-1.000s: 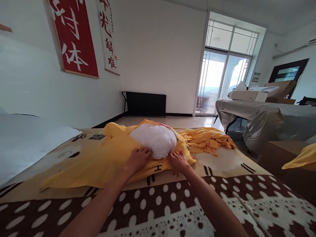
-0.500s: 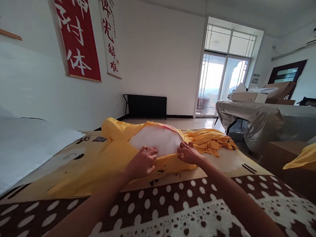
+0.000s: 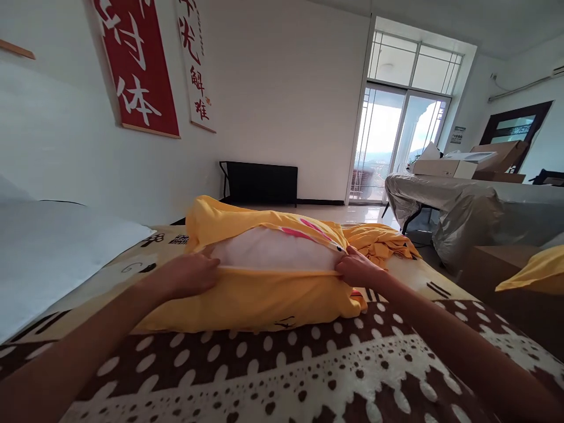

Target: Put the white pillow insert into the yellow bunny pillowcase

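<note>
A yellow pillowcase [image 3: 259, 299] with pink and black print lies in front of me, a white pillow [image 3: 273, 249] showing through its long opening. At the opening's left end, my left hand [image 3: 191, 275] is closed on the edge of the pillowcase. My right hand [image 3: 358, 267] pinches the edge at the right end. Between the hands the near edge runs nearly straight, while the far edge arches over the pillow. Some fingertips are hidden in the fabric.
Below is a brown and cream patterned blanket [image 3: 247, 376]. A crumpled yellow cloth [image 3: 383, 239] lies behind my right hand. White bedding [image 3: 66, 247] is at left. At right stand a plastic-covered table [image 3: 445, 194] with boxes and a brown carton [image 3: 497, 288] with yellow fabric.
My hands have moved apart, the left one going left to the opening's end. The near edge is now pulled up and straight, and less of the pillow shows. The view has tilted slightly.
</note>
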Demonstrator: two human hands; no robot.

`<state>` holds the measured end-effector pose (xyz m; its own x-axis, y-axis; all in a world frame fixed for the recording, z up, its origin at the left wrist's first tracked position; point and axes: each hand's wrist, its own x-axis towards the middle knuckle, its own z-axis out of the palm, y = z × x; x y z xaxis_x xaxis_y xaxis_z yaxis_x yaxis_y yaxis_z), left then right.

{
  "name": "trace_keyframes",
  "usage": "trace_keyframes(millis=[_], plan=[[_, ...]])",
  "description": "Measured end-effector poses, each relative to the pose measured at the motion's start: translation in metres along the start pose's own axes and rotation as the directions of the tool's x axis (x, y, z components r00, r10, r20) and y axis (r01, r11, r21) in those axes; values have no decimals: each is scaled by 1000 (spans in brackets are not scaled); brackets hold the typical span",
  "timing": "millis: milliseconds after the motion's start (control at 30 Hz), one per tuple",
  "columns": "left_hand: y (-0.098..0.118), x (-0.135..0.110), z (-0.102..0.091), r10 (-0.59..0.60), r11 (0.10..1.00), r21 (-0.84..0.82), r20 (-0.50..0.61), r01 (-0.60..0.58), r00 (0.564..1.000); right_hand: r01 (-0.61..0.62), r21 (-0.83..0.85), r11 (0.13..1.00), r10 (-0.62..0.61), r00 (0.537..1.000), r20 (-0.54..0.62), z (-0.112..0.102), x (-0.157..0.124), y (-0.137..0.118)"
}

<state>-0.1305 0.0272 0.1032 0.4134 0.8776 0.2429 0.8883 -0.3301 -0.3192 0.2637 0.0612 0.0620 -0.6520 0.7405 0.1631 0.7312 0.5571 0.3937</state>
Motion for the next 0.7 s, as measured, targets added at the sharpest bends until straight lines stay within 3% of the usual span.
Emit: trace_keyframes(millis=[67, 200, 267, 367, 500, 633, 700], plan=[[-13, 3, -3, -39, 999, 31, -47, 40, 998, -51, -76, 996, 48, 998, -48, -12, 0, 6], [-12, 3, -37, -35, 977, 193, -246, 85, 969, -266, -204, 942, 220, 950, -224, -43, 3, 25], [-9, 2, -53, 39, 938, 335, -358, 89, 933, -305, -229, 924, 254, 941, -224, -55, 5, 31], [-8, -1, -64, 120, 899, 434, -372, 58, 920, -299, -237, 924, 267, 951, -157, -70, 6, 33], [-10, -7, -61, 15, 921, 361, -408, 147, 913, -338, -233, 912, 291, 932, -216, -80, 3, 24], [0, -13, -58, -86, 976, 157, -366, 153, 927, -190, -166, 968, 194, 981, 14, -76, -9, 18], [7, -14, -59, -57, 990, 105, -331, 97, 942, -288, -108, 952, 286, 958, -33, -70, -15, 15]])
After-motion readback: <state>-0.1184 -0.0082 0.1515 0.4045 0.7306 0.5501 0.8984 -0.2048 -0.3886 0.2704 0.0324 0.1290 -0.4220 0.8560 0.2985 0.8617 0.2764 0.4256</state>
